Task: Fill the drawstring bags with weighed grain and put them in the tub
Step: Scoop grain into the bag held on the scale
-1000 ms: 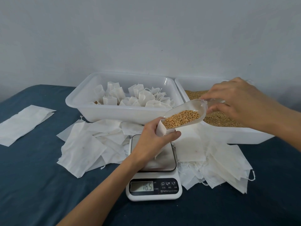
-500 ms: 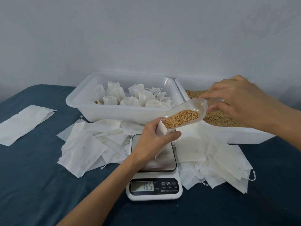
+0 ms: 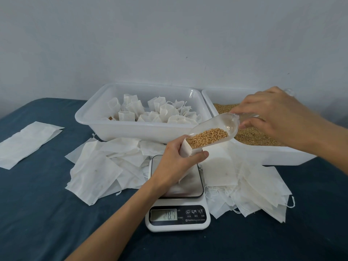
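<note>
Landmark: scale (image 3: 177, 194), centre of the blue tabletop (image 3: 37, 213).

Left hand (image 3: 176, 163) is above the scale's plate, its grip grasping the bag (image 3: 185, 148) just below the mouth, thumb on the near side. Likely reason: holds the mouth open and keeps the bag on or over the plate so weight registers while filling; contact with the plate is hidden by the hand. Display digits are blurred, unreadable.

Right hand (image 3: 278, 117), up and right of the scale, pinches the handle of the clear scoop (image 3: 216, 129). The scoop's long axis runs from upper right down to lower left, lip touching the bag mouth, grain (image 3: 209, 137) banked at the lip. The tilt lets grain slide in at a controlled rate.

Bag long axis is roughly upright, mouth up, leaning toward the scoop.

Behind the scale: tub (image 3: 135, 129) with filled bags. Right of the tub: grain bin (image 3: 263, 155). Empty bags lie on both sides of the scale.
</note>
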The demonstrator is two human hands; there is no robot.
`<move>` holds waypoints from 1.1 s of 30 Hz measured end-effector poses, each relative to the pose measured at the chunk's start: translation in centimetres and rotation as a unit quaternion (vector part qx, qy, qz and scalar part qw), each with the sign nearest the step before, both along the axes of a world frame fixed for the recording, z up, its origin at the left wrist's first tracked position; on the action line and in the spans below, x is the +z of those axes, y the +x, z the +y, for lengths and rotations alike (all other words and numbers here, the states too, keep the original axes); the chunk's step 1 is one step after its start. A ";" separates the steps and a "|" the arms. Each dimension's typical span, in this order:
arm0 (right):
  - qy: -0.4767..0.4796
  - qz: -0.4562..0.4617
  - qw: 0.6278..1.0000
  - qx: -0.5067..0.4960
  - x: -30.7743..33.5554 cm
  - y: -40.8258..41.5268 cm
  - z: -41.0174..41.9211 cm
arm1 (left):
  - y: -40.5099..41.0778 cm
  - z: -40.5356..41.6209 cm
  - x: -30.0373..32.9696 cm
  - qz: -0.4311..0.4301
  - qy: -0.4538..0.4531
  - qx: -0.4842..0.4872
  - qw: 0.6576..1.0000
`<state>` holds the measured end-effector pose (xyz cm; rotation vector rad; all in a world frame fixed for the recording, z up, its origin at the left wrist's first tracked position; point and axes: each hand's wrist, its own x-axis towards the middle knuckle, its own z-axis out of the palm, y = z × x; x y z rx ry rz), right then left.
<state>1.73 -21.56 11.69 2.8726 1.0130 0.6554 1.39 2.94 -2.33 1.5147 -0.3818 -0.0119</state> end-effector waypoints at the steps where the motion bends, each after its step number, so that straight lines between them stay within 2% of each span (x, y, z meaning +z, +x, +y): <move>1: 0.001 0.002 1.000 -0.001 0.0 0.0 0.0 | 0.0 0.0 0.0 0.002 0.000 0.000 1.000; 33: 0.020 0.025 0.999 -0.025 -0.6 0.2 -0.1 | -0.1 0.0 0.2 0.048 0.030 0.028 0.998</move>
